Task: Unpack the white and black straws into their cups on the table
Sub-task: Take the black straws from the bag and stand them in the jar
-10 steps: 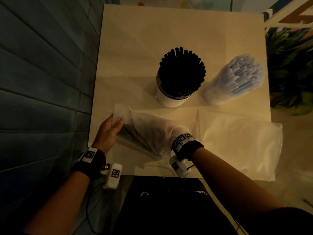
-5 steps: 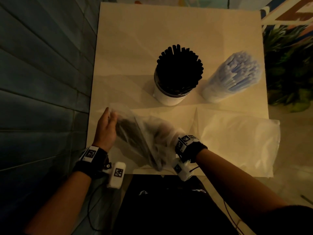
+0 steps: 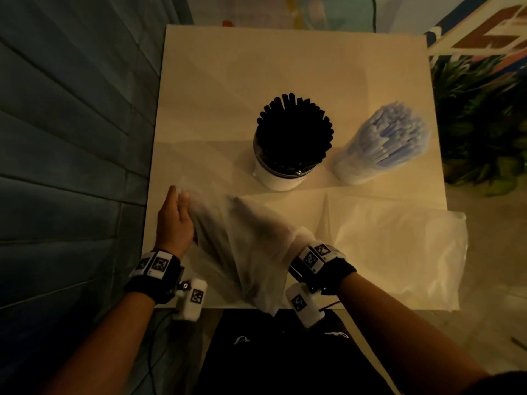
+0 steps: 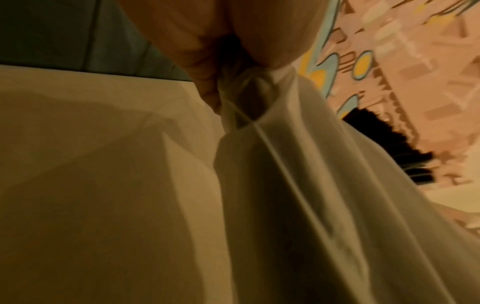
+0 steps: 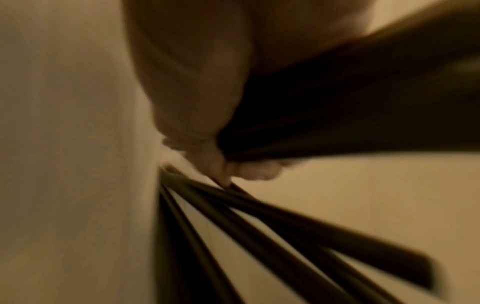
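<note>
Step in hand: emptying the bag (image 3: 245,246) of black straws (image 5: 298,232). Left hand (image 3: 174,223) pinches bag's far corner; right hand (image 5: 207,115), inside the bag, is clamped on a bunch. Next, prob.: pull them out w/o snagging, drop into the near-full cup (image 3: 282,178).

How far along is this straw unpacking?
Mostly done, it seems. The cup of black straws is packed full, the white straws stand bunched beside it, and an empty bag lies flat. The left hand pinches the last bag; the right hand, inside it, grips the remaining black straws. Those are left to go in.
</note>
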Action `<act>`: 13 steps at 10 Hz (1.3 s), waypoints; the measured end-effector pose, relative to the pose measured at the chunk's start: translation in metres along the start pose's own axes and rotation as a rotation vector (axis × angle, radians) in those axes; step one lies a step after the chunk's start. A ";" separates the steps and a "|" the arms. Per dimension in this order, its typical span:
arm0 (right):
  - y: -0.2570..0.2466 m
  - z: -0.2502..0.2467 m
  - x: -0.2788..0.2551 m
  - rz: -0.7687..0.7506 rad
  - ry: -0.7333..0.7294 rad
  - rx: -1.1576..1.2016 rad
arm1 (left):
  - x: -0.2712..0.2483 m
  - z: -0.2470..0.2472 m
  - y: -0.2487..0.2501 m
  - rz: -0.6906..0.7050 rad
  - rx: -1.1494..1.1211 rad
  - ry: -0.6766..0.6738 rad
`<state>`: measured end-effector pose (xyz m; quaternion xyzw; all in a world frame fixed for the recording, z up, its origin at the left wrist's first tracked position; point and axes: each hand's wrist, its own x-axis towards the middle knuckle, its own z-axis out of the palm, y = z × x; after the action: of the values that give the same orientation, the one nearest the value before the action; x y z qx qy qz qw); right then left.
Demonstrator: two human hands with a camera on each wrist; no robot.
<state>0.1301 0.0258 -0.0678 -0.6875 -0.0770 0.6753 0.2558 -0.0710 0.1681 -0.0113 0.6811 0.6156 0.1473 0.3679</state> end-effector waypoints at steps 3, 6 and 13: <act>-0.027 -0.059 -0.070 -0.216 -0.006 -0.769 | 0.011 0.013 -0.049 -0.278 0.144 0.017; -0.004 -0.121 -0.112 -0.272 0.434 -0.497 | 0.029 0.016 -0.076 -0.341 0.092 0.039; -0.162 -0.068 -0.093 -1.174 0.427 0.246 | 0.055 0.097 0.130 0.355 -0.269 -0.140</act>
<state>0.2276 0.1056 0.0858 -0.6158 -0.3102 0.2746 0.6702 0.0980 0.1930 -0.0031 0.7322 0.4339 0.2430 0.4653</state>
